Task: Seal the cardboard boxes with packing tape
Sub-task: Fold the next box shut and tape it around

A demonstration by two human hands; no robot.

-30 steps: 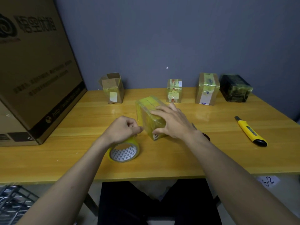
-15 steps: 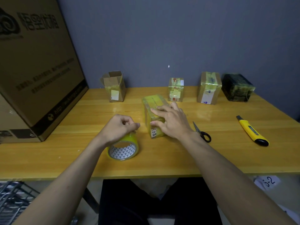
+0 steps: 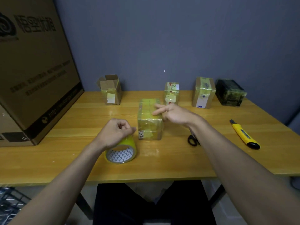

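Note:
A small cardboard box wrapped in yellowish tape stands at the middle of the wooden table. My right hand hovers at its right top edge with fingers stretched out; the index fingertip touches the box top. My left hand is curled over the top of a yellow tape roll, thumb and index pinched together at the roll's upper rim. The roll stands on its edge just left of the box. I cannot see a tape strand between roll and box.
Along the back wall stand an open-flapped box, two taped boxes and a black-wrapped parcel. Scissors lie under my right forearm, a yellow utility knife farther right. A large carton fills the left.
My right hand released its grasp on the box and now has fingers stretched over the top. The box has turned square to me. My left hand stays on the roll.

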